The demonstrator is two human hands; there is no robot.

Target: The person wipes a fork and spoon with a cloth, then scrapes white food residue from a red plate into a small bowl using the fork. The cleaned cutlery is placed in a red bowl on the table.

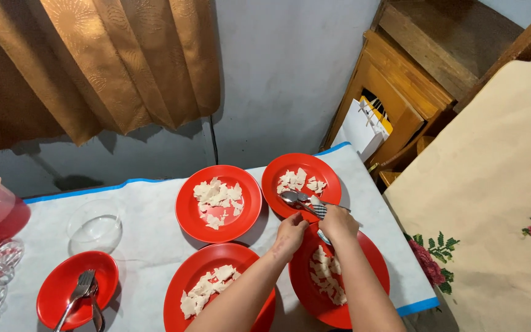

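Your right hand (pixel 338 222) grips spoons (pixel 296 199) over the far plate (pixel 333 178), while your left hand (pixel 290 237), fingers curled and holding nothing, rests beside it.

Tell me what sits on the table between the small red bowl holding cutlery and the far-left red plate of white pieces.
In the head view, a clear glass bowl sits between the small red bowl and the far-left red plate, on the white table covering.

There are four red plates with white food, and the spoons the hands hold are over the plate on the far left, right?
Not quite. The head view shows the spoons over the far right plate. The rest is right: four red plates hold white food.
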